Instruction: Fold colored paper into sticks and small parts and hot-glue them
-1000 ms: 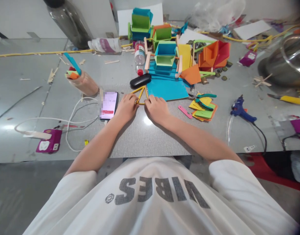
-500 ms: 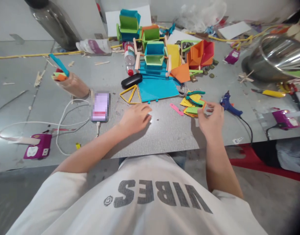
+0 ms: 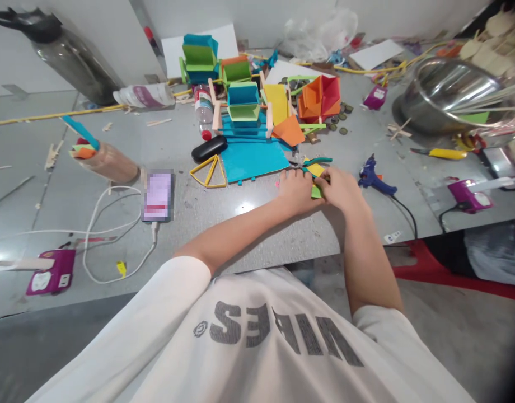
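We see a grey bench (image 3: 249, 224) with a slightly glossy, speckled surface, a shiny metal pot (image 3: 421, 106), a clear plastic bottle (image 3: 204, 109) and a glossy black case (image 3: 209, 149). Our shirt (image 3: 257, 358) is matt cloth, and the bag (image 3: 320, 33) is thin, crinkled clear plastic.

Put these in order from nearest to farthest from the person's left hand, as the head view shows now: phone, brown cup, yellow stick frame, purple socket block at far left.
From the left hand:
1. Yellow stick frame, left, beside the blue sheet
2. Phone, farther left
3. Brown cup, beyond the phone
4. Purple socket block, near the table's front edge
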Demonstrator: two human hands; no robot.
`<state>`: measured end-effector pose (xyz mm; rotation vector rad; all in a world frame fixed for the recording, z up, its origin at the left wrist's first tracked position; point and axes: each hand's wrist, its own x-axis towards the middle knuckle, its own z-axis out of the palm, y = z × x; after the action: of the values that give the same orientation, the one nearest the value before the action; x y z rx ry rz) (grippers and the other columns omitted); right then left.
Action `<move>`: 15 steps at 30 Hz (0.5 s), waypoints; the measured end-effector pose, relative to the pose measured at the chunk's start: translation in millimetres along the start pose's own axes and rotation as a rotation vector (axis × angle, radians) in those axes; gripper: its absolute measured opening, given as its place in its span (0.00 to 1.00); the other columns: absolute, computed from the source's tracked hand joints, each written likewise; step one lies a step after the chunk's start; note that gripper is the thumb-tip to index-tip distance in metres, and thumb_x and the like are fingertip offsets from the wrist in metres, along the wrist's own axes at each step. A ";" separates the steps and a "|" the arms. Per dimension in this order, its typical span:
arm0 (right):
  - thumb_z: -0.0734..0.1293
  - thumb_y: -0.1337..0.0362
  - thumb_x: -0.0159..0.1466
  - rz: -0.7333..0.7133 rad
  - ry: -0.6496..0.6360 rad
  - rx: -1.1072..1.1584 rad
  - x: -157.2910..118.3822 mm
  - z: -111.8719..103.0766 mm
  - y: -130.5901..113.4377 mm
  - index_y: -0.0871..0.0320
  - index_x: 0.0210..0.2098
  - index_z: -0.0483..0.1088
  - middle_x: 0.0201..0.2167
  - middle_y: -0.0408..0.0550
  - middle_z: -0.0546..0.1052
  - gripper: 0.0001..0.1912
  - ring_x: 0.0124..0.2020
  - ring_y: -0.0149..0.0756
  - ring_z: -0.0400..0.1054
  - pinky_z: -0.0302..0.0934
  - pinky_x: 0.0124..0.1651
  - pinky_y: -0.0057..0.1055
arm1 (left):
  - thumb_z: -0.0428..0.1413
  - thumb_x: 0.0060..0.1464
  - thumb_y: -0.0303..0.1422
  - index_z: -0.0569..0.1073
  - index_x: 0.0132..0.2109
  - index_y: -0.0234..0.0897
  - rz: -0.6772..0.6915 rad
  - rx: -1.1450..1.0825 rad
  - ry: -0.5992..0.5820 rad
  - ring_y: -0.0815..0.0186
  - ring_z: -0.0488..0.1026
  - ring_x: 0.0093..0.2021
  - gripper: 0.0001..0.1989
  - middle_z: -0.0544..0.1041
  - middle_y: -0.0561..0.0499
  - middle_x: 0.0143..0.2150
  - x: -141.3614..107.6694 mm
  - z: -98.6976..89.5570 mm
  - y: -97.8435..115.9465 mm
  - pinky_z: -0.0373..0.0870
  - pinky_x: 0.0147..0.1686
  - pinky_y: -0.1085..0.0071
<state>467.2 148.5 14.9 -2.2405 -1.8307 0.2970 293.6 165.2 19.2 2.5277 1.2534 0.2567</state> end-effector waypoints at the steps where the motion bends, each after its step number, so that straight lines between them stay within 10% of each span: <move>1: 0.68 0.57 0.75 0.021 0.002 -0.027 -2.1 0.1 -1.0 0.57 0.46 0.78 0.43 0.58 0.84 0.11 0.43 0.49 0.76 0.66 0.50 0.43 | 0.59 0.65 0.63 0.76 0.65 0.26 0.002 0.004 0.009 0.35 0.72 0.68 0.43 0.78 0.23 0.63 0.3 1.5 1.3 0.56 0.74 0.39; 11: 0.62 0.58 0.79 0.182 0.254 0.116 -5.6 -5.2 7.8 0.57 0.49 0.77 0.45 0.60 0.85 0.14 0.48 0.51 0.78 0.67 0.55 0.45 | 0.62 0.67 0.46 0.69 0.73 0.30 0.001 -0.045 -0.111 0.36 0.67 0.75 0.36 0.74 0.26 0.72 9.1 -3.0 5.4 0.53 0.78 0.32; 15: 0.59 0.59 0.80 0.238 0.439 0.226 -3.3 -6.1 20.1 0.56 0.44 0.73 0.40 0.59 0.85 0.14 0.48 0.51 0.80 0.68 0.58 0.50 | 0.64 0.65 0.54 0.71 0.73 0.28 0.005 -0.031 -0.164 0.32 0.67 0.75 0.42 0.75 0.24 0.71 17.1 -4.6 11.6 0.50 0.78 0.27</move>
<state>487.1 141.1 14.6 -2.1520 -1.2488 0.0395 311.2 173.1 27.9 2.4696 1.1713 0.0667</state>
